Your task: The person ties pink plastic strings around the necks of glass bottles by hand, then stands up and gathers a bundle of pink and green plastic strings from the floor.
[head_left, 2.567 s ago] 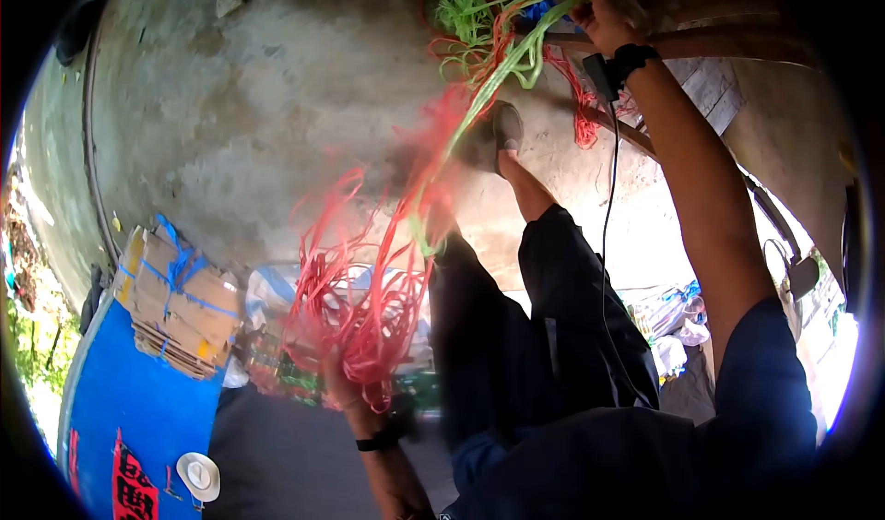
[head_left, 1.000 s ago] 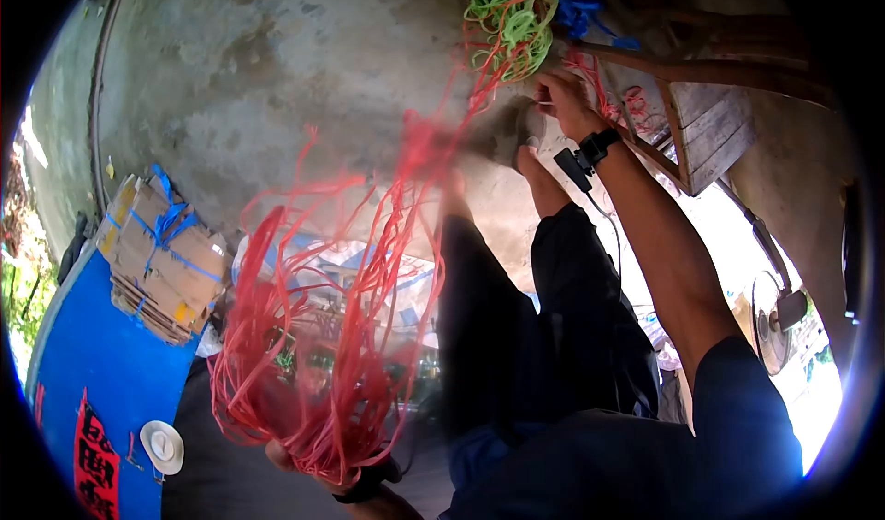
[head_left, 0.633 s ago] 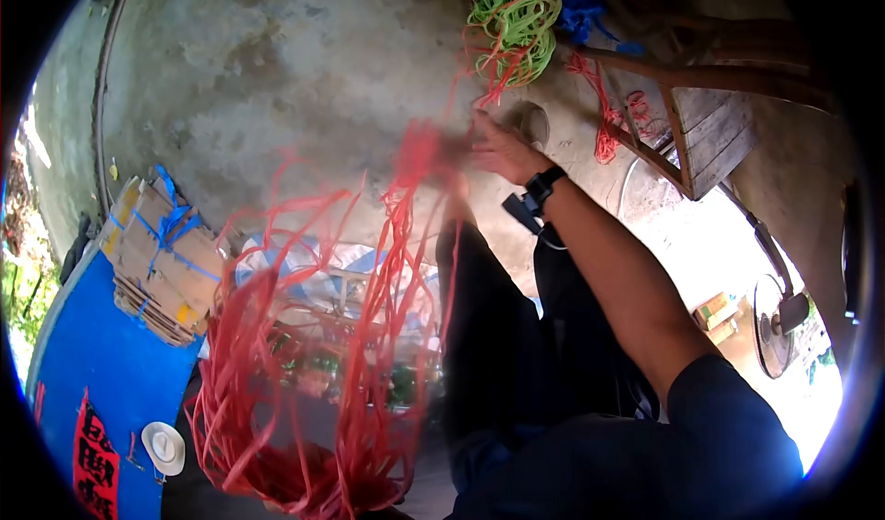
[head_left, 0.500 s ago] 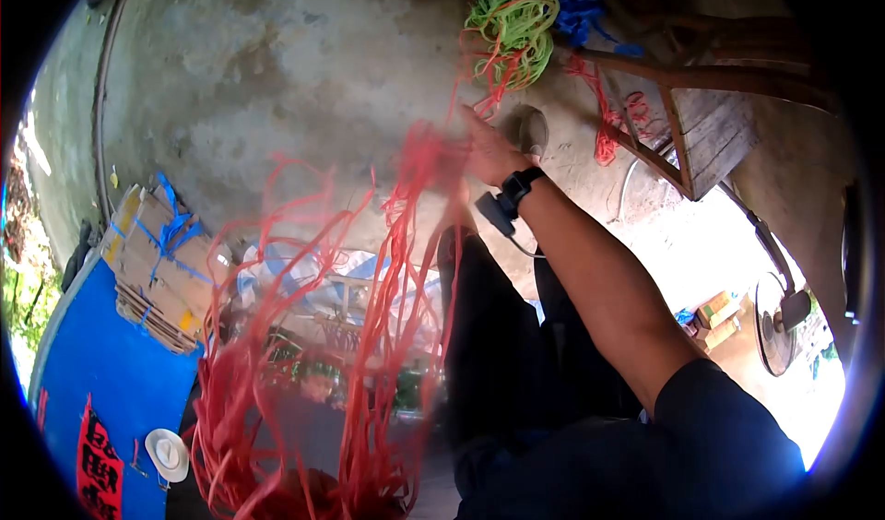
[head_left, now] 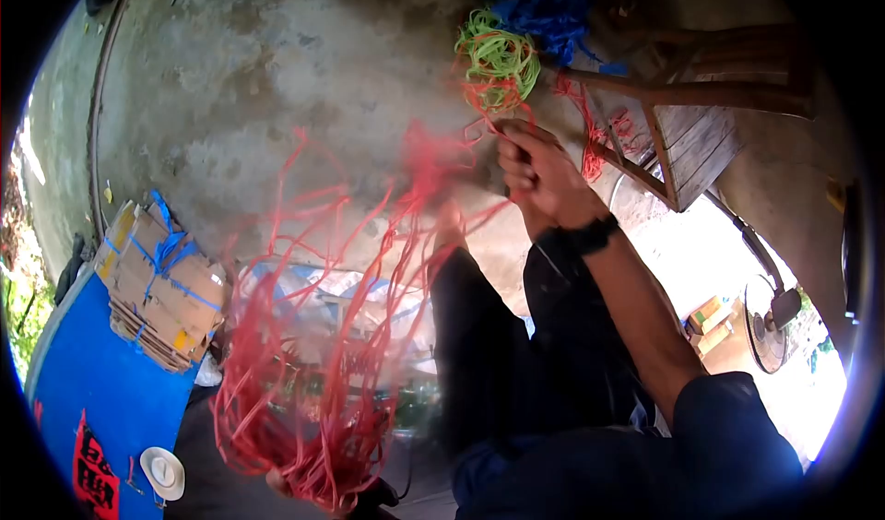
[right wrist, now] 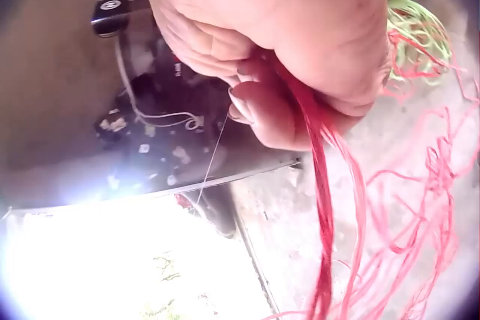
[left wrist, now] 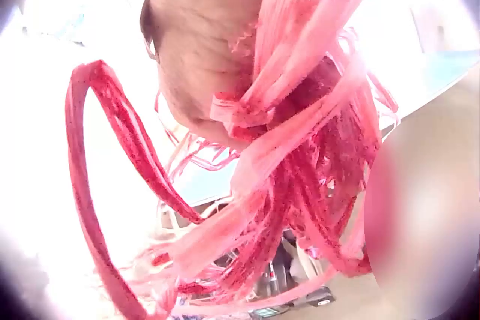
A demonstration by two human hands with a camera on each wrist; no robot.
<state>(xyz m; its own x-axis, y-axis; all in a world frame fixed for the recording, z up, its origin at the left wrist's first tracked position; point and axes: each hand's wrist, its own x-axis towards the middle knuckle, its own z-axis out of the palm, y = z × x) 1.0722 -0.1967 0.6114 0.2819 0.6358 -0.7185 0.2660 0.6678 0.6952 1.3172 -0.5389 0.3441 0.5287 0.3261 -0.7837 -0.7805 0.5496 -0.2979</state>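
Note:
A large tangle of red plastic twine (head_left: pixel 341 437) hangs in long loops at the lower left of the head view, blurred in places. My left hand (left wrist: pixel 202 57) grips it; in the left wrist view flat red strands run over and below the fingers, hiding part of them. In the head view that hand is mostly covered by the loops. My right hand (head_left: pixel 548 174) is at upper centre, fingers curled around a few red strands. The right wrist view shows these strands (right wrist: pixel 321 207) leaving the fist downward. A bunch of green twine (head_left: pixel 498 59) mixed with red lies just beyond the right hand.
Blue strands (head_left: pixel 539 8) are heaped behind the green bunch. A wooden frame (head_left: pixel 710 142) stands at right, with more red twine (head_left: pixel 590 133) beside it. Further right is a fan (head_left: pixel 767 326). Tied cardboard (head_left: pixel 166 280) lies at left, near a blue surface (head_left: pixel 101 400) with a hat (head_left: pixel 162 472).
The green twine has come apart from the red tangle and lies on the floor. My right hand has left the green strands, moved toward the red ones and now grips some. The left hand has lowered.

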